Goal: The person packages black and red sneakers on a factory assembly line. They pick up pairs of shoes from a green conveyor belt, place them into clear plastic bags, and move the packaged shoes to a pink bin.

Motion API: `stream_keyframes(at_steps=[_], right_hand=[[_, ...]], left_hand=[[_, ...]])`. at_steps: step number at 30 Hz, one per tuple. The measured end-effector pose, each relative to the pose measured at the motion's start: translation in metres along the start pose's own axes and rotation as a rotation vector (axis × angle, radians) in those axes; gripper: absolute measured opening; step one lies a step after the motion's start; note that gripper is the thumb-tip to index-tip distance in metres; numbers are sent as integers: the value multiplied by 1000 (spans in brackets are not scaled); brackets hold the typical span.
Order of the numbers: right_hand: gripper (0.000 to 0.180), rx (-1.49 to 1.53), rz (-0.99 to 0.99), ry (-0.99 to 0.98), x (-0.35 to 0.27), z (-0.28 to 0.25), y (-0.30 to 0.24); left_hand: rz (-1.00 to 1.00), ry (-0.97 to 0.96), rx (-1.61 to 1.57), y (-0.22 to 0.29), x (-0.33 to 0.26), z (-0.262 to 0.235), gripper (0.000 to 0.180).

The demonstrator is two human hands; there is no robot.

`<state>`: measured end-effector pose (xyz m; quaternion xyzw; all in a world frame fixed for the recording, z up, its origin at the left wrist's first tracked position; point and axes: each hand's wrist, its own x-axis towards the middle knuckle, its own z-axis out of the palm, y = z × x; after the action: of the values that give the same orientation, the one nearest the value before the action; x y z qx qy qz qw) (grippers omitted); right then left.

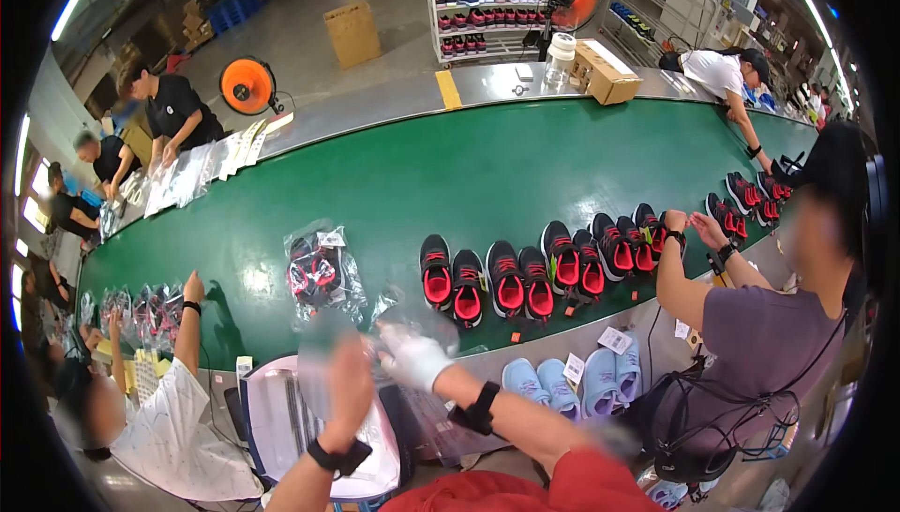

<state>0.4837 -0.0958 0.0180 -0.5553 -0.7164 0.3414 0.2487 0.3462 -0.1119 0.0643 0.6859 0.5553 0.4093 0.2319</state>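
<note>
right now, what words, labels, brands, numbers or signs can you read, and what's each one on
No text can be read reliably here.
White tags on the light blue shoes: print too small to read.
White label with the bagged shoes: too small and blurred.
Orange tags beside the black and red shoes: no wording can be made out.
</note>
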Motion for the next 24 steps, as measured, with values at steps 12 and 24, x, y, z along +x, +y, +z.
stream_keyframes(at_steps=[12, 24], right_hand=[[46, -409, 321, 172, 30, -49, 97], [36, 243, 392, 227, 21, -48, 111]], left_hand=[[-241, -138, -365, -16, 100, -41, 23], [-148, -208, -105, 3, 95, -37, 22]])
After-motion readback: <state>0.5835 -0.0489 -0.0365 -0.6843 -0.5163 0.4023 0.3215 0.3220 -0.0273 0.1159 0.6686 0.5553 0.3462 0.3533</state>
